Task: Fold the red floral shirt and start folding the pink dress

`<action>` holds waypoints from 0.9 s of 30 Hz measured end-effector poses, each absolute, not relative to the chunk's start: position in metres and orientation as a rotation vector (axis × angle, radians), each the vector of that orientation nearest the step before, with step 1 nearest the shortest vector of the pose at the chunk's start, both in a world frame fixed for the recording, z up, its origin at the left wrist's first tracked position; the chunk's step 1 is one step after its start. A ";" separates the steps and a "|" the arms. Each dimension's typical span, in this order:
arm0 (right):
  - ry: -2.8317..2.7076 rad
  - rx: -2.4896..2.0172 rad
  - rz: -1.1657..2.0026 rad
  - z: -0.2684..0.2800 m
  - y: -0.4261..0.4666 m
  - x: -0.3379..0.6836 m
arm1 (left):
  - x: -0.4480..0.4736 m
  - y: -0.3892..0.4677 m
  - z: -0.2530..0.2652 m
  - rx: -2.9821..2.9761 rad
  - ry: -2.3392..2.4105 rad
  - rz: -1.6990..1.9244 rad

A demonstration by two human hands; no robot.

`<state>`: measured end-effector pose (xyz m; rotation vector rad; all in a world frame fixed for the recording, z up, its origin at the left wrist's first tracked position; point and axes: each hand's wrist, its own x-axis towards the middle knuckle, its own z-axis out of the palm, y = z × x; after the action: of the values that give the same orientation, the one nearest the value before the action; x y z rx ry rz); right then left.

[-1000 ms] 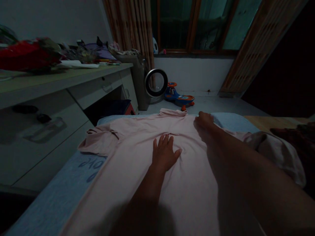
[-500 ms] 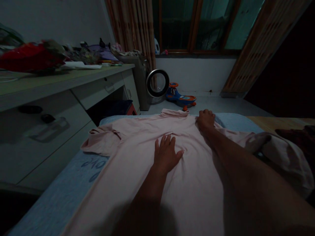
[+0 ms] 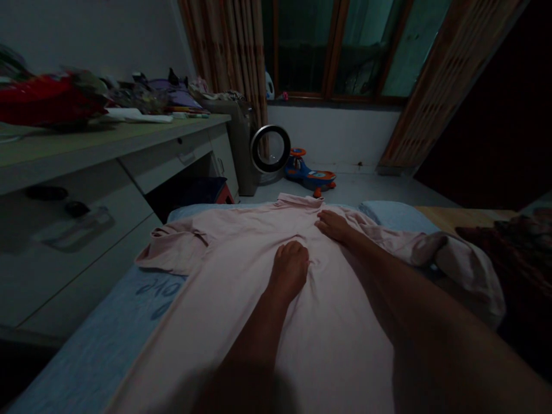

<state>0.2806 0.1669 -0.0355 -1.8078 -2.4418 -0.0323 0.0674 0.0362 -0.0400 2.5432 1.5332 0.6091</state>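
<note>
A pale pink collared shirt (image 3: pixel 241 299) lies spread over a light blue cloth (image 3: pixel 107 333), its collar (image 3: pixel 299 200) at the far end. The left-side sleeve (image 3: pixel 176 247) is laid out flat, while fabric on the right (image 3: pixel 466 264) is bunched up. On the middle of the chest, my left hand (image 3: pixel 290 269) has its fingers curled in and closed on a pinch of the shirt, with creases running out from it. Just below the collar on the right, my right hand (image 3: pixel 331 224) rests flat, fingers stretched out to the left across the fabric.
To the left runs a white desk with drawers (image 3: pixel 95 230), its top holding a red bag (image 3: pixel 47 100) and clutter. Beyond the shirt stand a washing machine with its round door (image 3: pixel 271 148) ajar and a blue-orange ride-on toy (image 3: pixel 308 172). Dark patterned fabric (image 3: pixel 517 253) lies at right.
My left hand has gone from spread fingers to curled ones on the chest. My right hand has slid left and inward over the shirt from its right shoulder. The view has shifted slightly.
</note>
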 end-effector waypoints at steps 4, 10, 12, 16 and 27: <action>-1.980 -2.158 -0.296 -0.019 0.161 0.312 | 0.067 0.037 -0.037 2.508 1.551 0.638; -1.892 -2.431 -0.058 -0.007 0.160 0.347 | 0.066 0.032 -0.029 2.488 1.552 0.530; -1.875 -2.447 -0.104 -0.005 0.163 0.350 | 0.065 0.032 -0.028 2.481 1.558 0.493; -1.883 -2.429 -0.299 -0.003 0.164 0.339 | 0.064 0.032 -0.029 2.467 1.550 0.439; -2.127 -2.195 -0.148 -0.040 0.141 0.297 | 0.061 0.029 -0.022 2.431 1.470 0.552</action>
<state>0.2972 0.1412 -0.0397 -2.1953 -2.1273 -0.1478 0.0606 0.0288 -0.0223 2.4315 1.4696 0.5520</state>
